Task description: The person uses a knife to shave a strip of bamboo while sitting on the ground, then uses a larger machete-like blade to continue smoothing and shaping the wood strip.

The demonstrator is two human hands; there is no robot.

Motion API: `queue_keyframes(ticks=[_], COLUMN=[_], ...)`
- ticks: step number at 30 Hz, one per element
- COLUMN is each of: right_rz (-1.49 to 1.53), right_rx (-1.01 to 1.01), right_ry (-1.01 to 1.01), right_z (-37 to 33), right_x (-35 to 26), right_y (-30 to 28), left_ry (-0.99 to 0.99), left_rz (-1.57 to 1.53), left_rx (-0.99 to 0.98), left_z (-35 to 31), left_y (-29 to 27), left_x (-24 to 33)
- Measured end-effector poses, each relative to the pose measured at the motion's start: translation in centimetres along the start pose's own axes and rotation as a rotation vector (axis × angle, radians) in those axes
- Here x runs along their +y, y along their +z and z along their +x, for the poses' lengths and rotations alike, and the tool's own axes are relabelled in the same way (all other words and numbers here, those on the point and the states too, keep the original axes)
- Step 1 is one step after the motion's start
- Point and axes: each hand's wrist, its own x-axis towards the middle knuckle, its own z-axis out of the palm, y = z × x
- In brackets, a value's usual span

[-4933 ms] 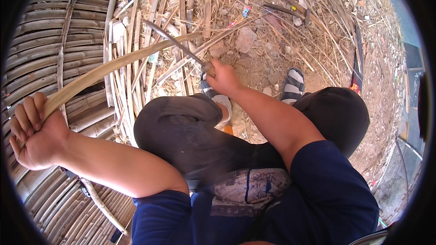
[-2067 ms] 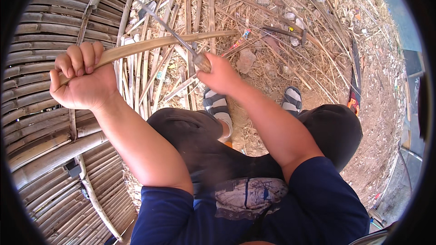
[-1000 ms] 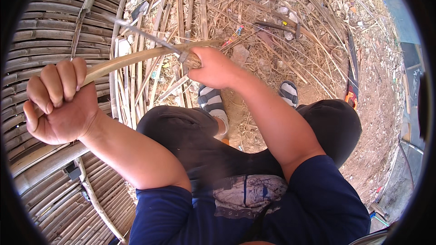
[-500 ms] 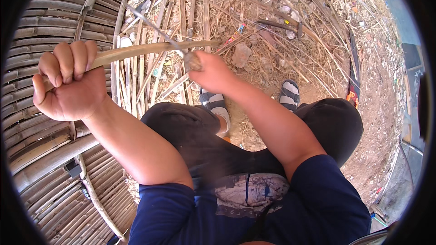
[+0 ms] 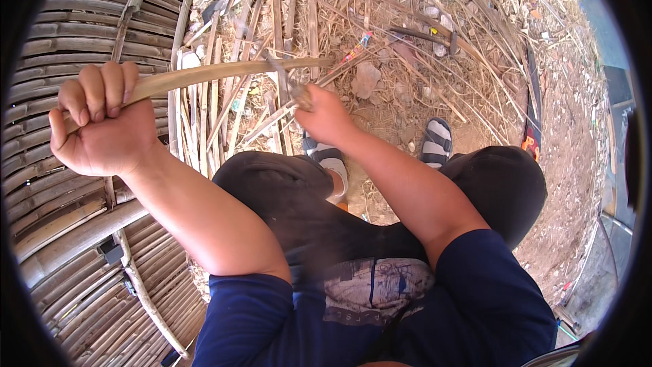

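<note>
My left hand [image 5: 112, 119] is raised at the left, its fingers wrapped round one end of a long, slightly curved bamboo strip [image 5: 217, 73]. The strip runs to the right, and its narrower end lies above the ground between my hands and the litter. My right hand [image 5: 326, 117] grips a knife [image 5: 301, 98] by its worn, light-brown handle. The knife's blade crosses the strip near its right end and points up and left. It is smeared by motion, so I cannot tell whether its edge touches the strip.
A slatted bamboo wall [image 5: 75, 37] stands close on my left. Loose bamboo strips [image 5: 277, 13] lie over dry straw ahead. A dark-handled tool [image 5: 421, 36], a stone [image 5: 367, 80] and a saw-like tool with an orange-red handle [image 5: 531, 141] lie farther right. My sandalled feet [image 5: 436, 143] are below.
My right hand has moved slightly right and down with the knife, so the blade crosses the strip nearer its right end. My left hand and the strip stay nearly in place.
</note>
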Motion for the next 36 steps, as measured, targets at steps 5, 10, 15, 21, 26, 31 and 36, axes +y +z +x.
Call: queue_keyframes(ticks=[5, 10, 15, 21, 26, 31, 36], right_rz=[0.011, -0.196, -0.055, 0.013, -0.262, -0.065, -0.059], right_rx=[-0.071, 0.040, -0.037, -0.009, 0.037, 0.011, -0.041], right_ry=[-0.167, 0.149, -0.034, -0.053, 0.303, 0.021, -0.254], right_z=[-1.2, -0.6, -0.5, -0.8, 0.6, -0.3, 0.2], right_x=[-2.9, 4.6, -2.3, 0.7, 6.2, 0.4, 0.0], right_y=[1.1, 1.0, 0.3, 1.6, -1.3, 0.5, 1.2], left_ry=[0.086, 0.173, 0.157, 0.186, 0.175, 0.143, 0.141], left_rz=[0.099, 0.197, 0.179, 0.219, 0.221, 0.185, 0.172], left_rx=[0.192, 0.462, 0.371, 0.434, 0.399, 0.340, 0.334], left_z=[-0.2, 0.2, 0.0, 0.4, 0.0, 0.3, 0.3], left_y=[-0.4, -0.9, -0.1, 0.9, 0.5, 0.4, 0.2], left_x=[0.2, -0.7, -0.5, -0.9, -0.8, -0.6, -0.5])
